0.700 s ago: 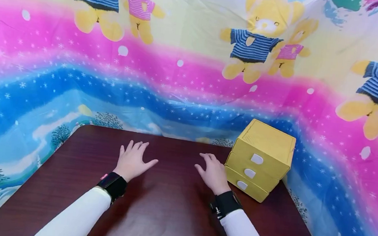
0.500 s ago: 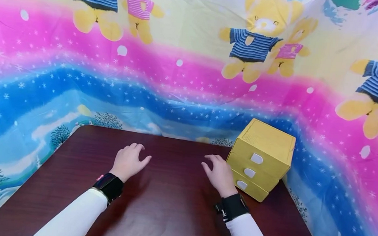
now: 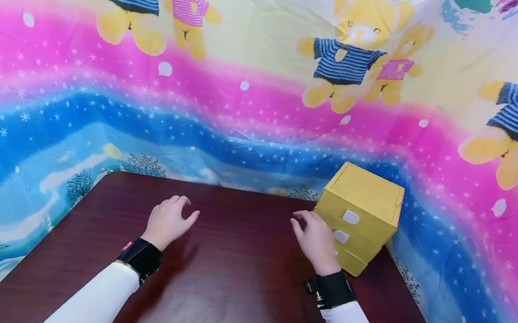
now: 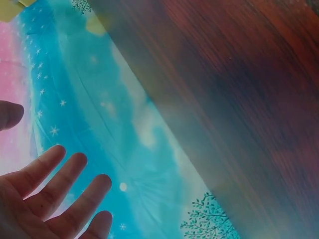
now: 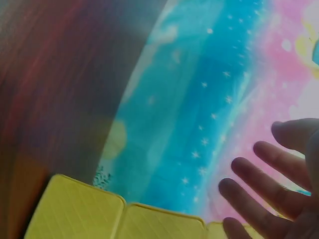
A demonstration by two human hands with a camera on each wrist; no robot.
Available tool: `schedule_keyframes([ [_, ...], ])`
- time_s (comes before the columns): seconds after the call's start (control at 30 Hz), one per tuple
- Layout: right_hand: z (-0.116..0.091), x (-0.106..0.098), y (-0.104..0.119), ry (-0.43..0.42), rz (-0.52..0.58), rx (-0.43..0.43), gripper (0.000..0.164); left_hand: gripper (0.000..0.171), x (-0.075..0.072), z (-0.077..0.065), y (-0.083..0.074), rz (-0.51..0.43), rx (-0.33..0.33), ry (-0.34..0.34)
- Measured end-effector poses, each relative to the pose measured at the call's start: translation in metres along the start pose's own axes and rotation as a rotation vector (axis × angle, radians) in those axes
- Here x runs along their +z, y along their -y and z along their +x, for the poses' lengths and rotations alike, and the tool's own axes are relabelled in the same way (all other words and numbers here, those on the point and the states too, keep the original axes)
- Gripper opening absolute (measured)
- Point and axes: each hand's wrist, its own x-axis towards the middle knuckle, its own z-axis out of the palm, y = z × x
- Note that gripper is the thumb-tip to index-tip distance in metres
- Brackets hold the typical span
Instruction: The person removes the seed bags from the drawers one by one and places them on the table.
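Note:
My left hand (image 3: 169,220) hovers over the left part of the dark wooden table (image 3: 228,283), its fingers relaxed and holding nothing. In the left wrist view its fingers (image 4: 75,194) are spread apart. On the right, my right hand (image 3: 319,240) is held in front of a yellow box with three stacked drawers (image 3: 362,202), overlapping its left side and lower drawers in the head view. Nothing is between the right fingers (image 5: 264,194), which are loosely spread in the right wrist view. Pale tabs mark the drawer fronts, and the lowest tab is mostly hidden by the hand.
A printed cloth (image 3: 254,109) with bears and snowflakes hangs behind the table and along its sides. The drawer box stands at the table's back right corner, close to the cloth. Black bands (image 3: 142,257) are strapped round both wrists.
Both hands have moved apart, the left hand leftward and the right hand rightward across the front of the drawer box. Their fingers have bent slightly. The box has stayed put.

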Motion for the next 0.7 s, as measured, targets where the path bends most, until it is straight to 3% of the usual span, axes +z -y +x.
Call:
schedule_keyframes([
  [0.1, 0.003, -0.012, -0.001, -0.131, 0.01, -0.026, 0.016, 0.04, 0.0, 0.0, 0.002, -0.004, 0.001, -0.006],
  [0.23, 0.007, -0.034, -0.008, -0.378, 0.02, -0.036, 0.012, 0.039, 0.002, 0.0, 0.005, -0.008, 0.001, -0.02],
  [0.33, 0.008, -0.054, -0.022, -0.569, 0.026, 0.006, 0.015, 0.039, 0.003, -0.001, 0.007, -0.013, 0.0, -0.023],
  [0.43, 0.005, -0.074, -0.041, -0.684, 0.033, 0.112, 0.022, 0.039, 0.003, -0.002, 0.008, -0.018, -0.003, -0.02],
  [0.5, 0.002, -0.085, -0.054, -0.713, 0.044, 0.218, 0.026, 0.038, 0.003, -0.003, 0.009, -0.024, -0.006, -0.017],
  [0.57, -0.003, -0.093, -0.067, -0.685, 0.056, 0.343, 0.033, 0.038, 0.004, -0.004, 0.01, -0.027, -0.007, -0.017],
  [0.7, -0.012, -0.1, -0.085, -0.518, 0.109, 0.595, 0.05, 0.037, 0.005, -0.005, 0.011, -0.032, -0.007, -0.022],
])
